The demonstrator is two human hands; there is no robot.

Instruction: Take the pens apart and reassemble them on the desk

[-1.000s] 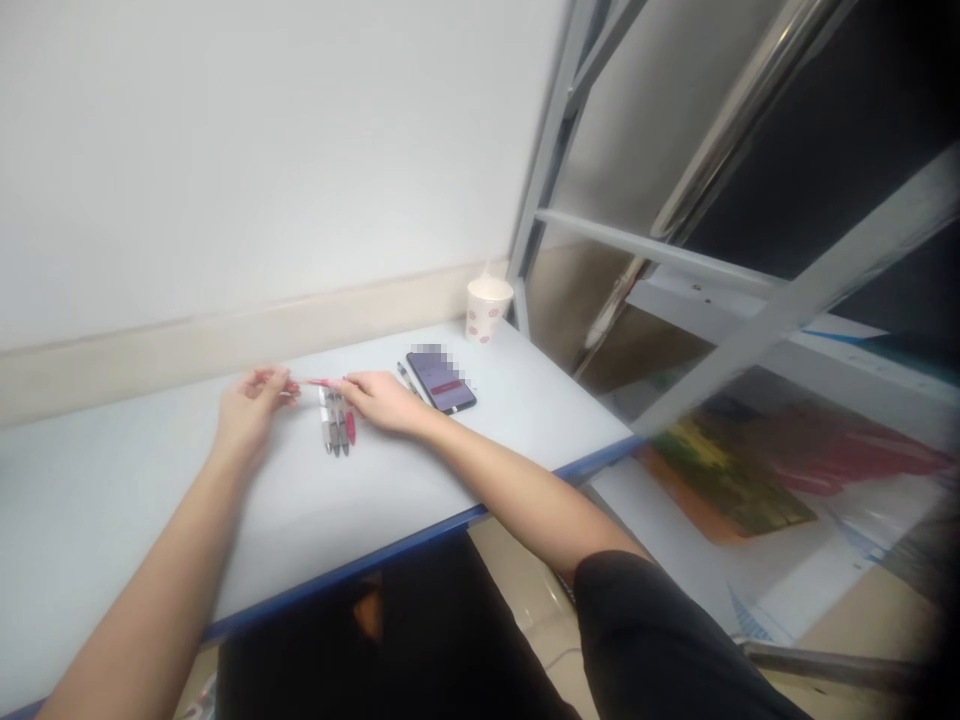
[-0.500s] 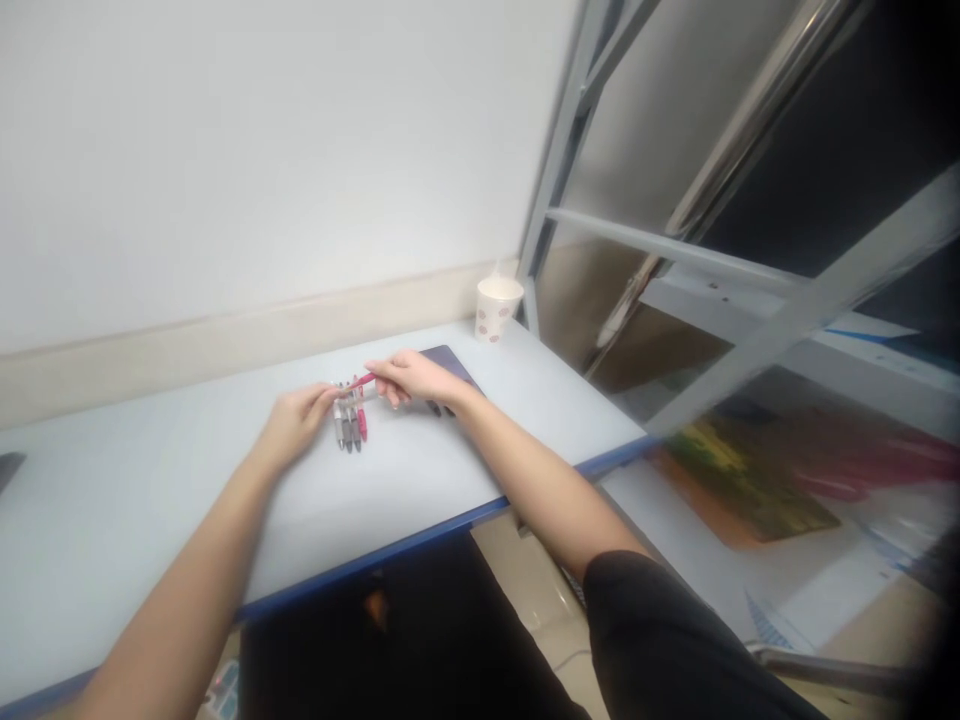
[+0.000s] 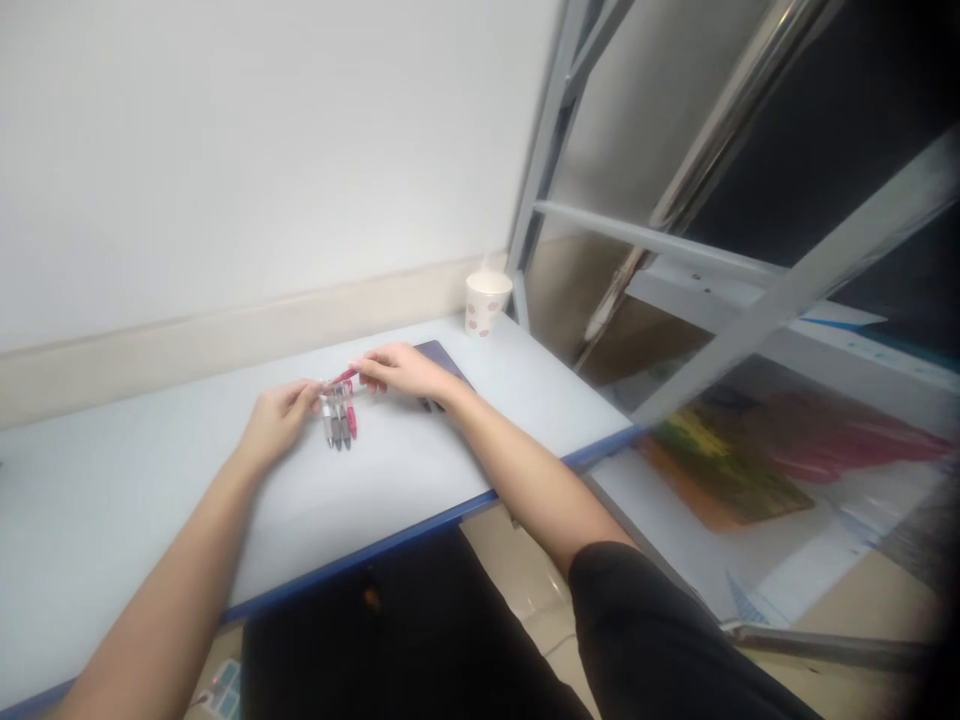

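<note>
The right grip (image 3: 397,372) pinches a pink pen (image 3: 341,377) reaching the curled left grip (image 3: 281,420).

A paper cup (image 3: 488,304) with small red prints stands on the pale table (image 3: 127,500), beside the wall (image 3: 225,130) and a grey metal rack (image 3: 544,170).

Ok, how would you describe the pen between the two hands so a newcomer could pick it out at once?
On the pale table against the wall, find the left hand and right hand meeting above a short row of pens. The pen is the slim pink one held by the right hand, crosswise to that row. Unlike the other pink pen, at the row's end, it is held, not lying down.
</note>
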